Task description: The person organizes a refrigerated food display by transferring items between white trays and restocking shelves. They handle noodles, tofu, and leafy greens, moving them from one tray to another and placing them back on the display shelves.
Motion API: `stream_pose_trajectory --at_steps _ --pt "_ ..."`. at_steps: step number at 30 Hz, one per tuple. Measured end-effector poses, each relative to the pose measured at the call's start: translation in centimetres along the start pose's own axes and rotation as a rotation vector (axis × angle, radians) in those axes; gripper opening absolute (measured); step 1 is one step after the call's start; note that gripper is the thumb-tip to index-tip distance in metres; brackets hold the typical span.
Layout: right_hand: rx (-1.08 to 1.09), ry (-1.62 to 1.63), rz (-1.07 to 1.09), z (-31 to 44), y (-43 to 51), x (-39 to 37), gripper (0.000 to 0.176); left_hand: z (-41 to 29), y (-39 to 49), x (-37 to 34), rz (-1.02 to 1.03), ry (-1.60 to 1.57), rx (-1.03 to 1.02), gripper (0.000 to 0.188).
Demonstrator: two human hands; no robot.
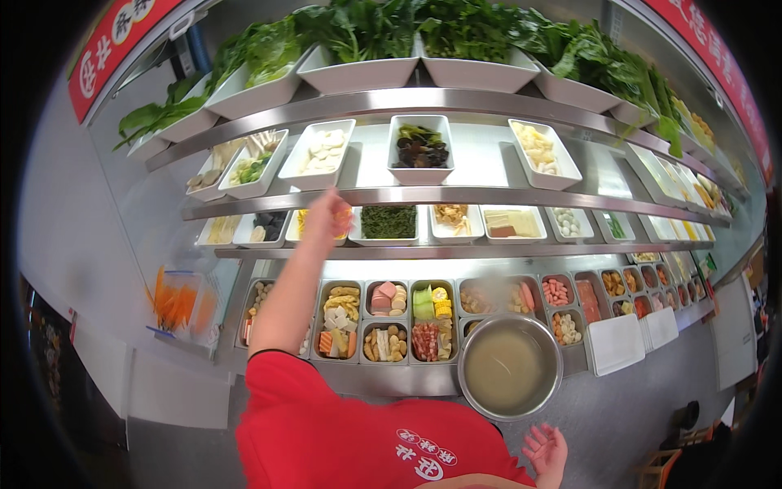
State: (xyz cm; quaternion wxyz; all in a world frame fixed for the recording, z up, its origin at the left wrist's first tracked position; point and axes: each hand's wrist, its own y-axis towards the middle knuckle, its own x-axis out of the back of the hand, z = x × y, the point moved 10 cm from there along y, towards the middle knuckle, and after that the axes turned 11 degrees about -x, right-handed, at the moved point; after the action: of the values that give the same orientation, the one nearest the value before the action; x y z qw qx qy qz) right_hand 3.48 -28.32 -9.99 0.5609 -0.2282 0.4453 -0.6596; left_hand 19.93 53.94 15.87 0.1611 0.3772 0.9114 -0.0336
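Note:
My left hand (pixel 330 215) is stretched out at the edge of the middle shelf, below a white dish of pale, rounded slices (pixel 324 150). It overlaps a dish of yellow food strips (pixel 299 223); contact is unclear. Its fingers are blurred, so a grip cannot be made out. Low on the right, my right hand (pixel 545 449) is held palm up with its fingers apart and nothing in it. Just above that hand, a round steel bowl (pixel 462 373) of cloudy liquid overlaps the counter's front edge. Beside my left hand is a dish of dark green seaweed (pixel 389 222).
White bins of leafy greens (pixel 360 72) line the top shelf. Steel shelf edges (pixel 427 197) run across before me. Metal pans of meats and tofu (pixel 385 299) fill the lower counter. White trays (pixel 616 345) lean at its right; a clear container with orange contents (pixel 177 302) is left.

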Motion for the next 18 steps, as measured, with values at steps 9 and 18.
stream_pose_trajectory --at_steps 9,18 --pt "0.227 -0.494 -0.233 0.8 1.4 -5.4 0.047 -32.9 3.8 25.0 -0.733 0.151 -0.615 0.045" --pt "0.443 -0.589 -0.210 4.1 -0.3 -14.9 0.049 -37.8 13.8 27.5 -0.470 0.182 -0.184 0.039"
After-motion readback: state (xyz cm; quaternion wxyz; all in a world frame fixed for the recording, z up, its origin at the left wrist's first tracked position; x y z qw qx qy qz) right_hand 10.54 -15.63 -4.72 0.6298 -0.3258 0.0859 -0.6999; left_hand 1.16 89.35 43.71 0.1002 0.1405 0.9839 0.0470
